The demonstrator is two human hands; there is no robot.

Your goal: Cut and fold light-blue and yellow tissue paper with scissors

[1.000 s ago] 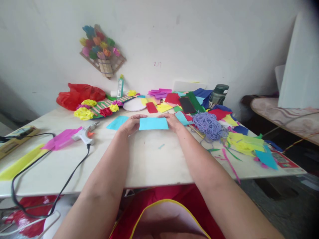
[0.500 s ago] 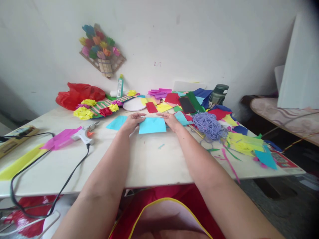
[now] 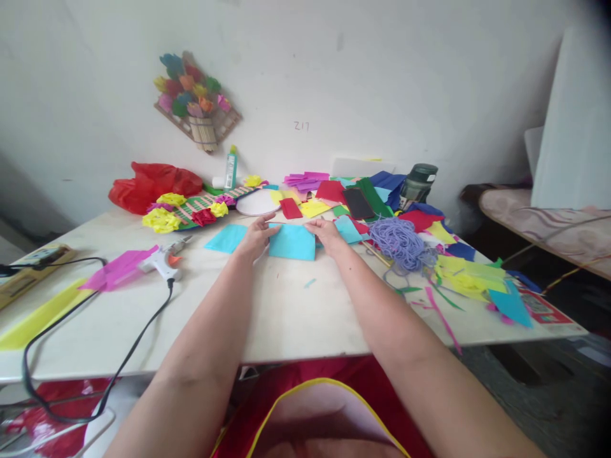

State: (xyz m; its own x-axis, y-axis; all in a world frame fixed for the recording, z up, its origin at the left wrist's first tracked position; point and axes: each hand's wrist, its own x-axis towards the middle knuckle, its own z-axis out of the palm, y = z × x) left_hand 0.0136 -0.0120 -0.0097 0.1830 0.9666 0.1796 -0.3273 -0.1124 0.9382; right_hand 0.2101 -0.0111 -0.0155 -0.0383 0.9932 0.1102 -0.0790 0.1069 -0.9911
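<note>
A light-blue sheet of paper is stretched between my two hands, close above the white table. My left hand pinches its left upper edge between thumb and fingers. At the right upper corner, my right hand has its fingertips closed on the same sheet. A second light-blue paper piece lies flat on the table just left of my left hand. Another light-blue piece rests beyond my right hand, partly hidden by it.
A glue gun with a black cord lies at left, near a power strip. Purple yarn, a dark phone, a jar and coloured paper scraps lie at right. A flower-trimmed green craft piece is at back left.
The blue sheet has tilted slightly, its right lower corner now a little lower. My left hand's fingers have spread and shifted right slightly; the view has moved a little.
</note>
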